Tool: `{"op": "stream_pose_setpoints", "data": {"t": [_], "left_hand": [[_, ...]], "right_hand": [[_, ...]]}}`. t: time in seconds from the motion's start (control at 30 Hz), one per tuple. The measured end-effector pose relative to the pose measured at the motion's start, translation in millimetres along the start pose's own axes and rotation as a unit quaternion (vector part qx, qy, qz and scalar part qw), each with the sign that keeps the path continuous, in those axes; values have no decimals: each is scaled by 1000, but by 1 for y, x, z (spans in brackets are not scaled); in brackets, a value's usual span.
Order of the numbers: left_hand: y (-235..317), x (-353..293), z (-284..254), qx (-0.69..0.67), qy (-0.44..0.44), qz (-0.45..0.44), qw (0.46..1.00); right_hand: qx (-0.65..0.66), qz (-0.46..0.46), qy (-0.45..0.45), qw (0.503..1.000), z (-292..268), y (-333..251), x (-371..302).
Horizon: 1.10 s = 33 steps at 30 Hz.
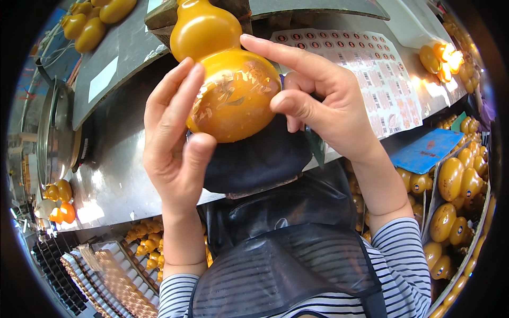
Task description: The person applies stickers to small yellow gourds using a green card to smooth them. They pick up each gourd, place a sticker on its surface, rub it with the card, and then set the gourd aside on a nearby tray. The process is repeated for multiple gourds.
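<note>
A glossy yellow-orange bottle gourd [238,106] is between my two hands, tilted with its smaller bulb pointing away from me. Shiny gold-brown patterned marks cover part of its larger bulb. My left hand [172,127] curves along the gourd's left side, fingers by the waist and thumb near the lower edge. On the other side, my right hand [321,95] has its index finger at the waist and its thumb against the large bulb; its other fingers are bent and partly hidden. Beneath the gourd lies a dark padded cushion [254,159].
A sheet of round stickers [371,79] lies on the metal worktable [127,185]. More gourds [90,32] sit at the far left, and others [437,58] far right. Boxes of gourds [450,206] and a blue packet [427,151] are at right. White-and-brown rolls [111,270] stand lower left.
</note>
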<state>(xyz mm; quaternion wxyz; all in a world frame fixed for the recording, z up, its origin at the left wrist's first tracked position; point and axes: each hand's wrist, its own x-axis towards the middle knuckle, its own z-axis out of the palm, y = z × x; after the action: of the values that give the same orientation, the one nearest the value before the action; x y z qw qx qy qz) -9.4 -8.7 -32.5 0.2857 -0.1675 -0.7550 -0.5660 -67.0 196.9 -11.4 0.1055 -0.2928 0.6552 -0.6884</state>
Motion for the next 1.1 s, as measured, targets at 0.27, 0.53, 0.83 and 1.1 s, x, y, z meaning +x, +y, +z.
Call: {"op": "stream_pose_setpoints", "data": {"t": [0.27, 0.53, 0.83, 1.1], "left_hand": [[4, 2, -7, 102, -43, -1, 994], [1, -3, 0, 68, -21, 6, 997], [1, -2, 1, 37, -37, -26, 998], [1, -3, -6, 55, -56, -21, 997]], "right_hand": [[-95, -14, 10, 995, 6, 3, 0], [42, 75, 157, 984, -34, 26, 8], [-142, -104, 156, 972, 35, -16, -35], [-76, -7, 307, 949, 38, 0, -39]]}}
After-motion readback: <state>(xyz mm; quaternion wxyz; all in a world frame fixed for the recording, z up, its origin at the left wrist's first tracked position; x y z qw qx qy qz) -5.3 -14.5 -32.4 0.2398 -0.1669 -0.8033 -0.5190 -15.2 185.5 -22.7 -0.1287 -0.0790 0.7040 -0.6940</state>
